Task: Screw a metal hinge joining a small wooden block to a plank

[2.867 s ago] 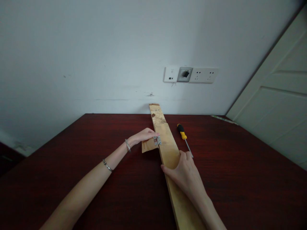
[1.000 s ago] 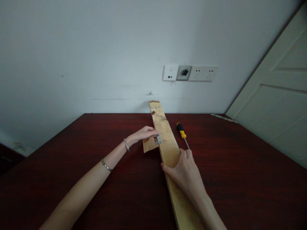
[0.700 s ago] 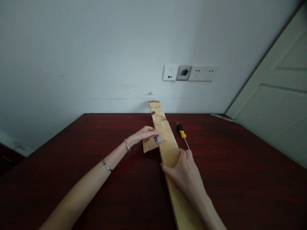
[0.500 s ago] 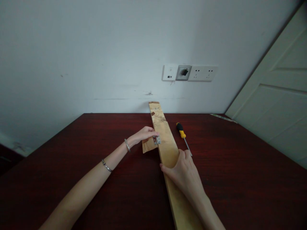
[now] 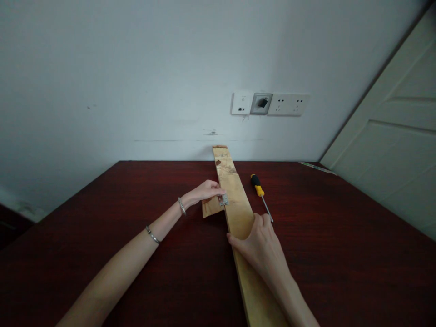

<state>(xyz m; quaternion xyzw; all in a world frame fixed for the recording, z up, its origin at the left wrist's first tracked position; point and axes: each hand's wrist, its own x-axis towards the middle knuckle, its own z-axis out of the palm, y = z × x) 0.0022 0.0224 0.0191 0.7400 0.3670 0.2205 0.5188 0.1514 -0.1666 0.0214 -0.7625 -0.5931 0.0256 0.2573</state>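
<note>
A long, pale wooden board (image 5: pixel 240 218) runs from the near edge of the view toward the wall. My right hand (image 5: pixel 264 245) grips it across its width, thumb on the left edge and fingers over the right edge. At the board's left edge sits a small metal hinge (image 5: pixel 224 200), spanning to a short wood piece (image 5: pixel 211 207) that sticks out to the left. My left hand (image 5: pixel 206 190) is closed there, its fingertips pinching at the hinge's upper end and partly covering it. Right of the board lies a screwdriver (image 5: pixel 258 185) with a yellow and black handle.
The dark red-brown tabletop (image 5: pixel 163 272) meets a white wall (image 5: pixel 170 68) at the back. Wall sockets (image 5: pixel 288 105) and a black plug (image 5: pixel 262 103) are above it. A white panelled door (image 5: pixel 402 127) stands at right, near a thin strip (image 5: pixel 316 168) on the table.
The board's far end and the hinge have shifted very slightly to the right. Both hands keep nearly the same place and hold; the screwdriver lies where it was.
</note>
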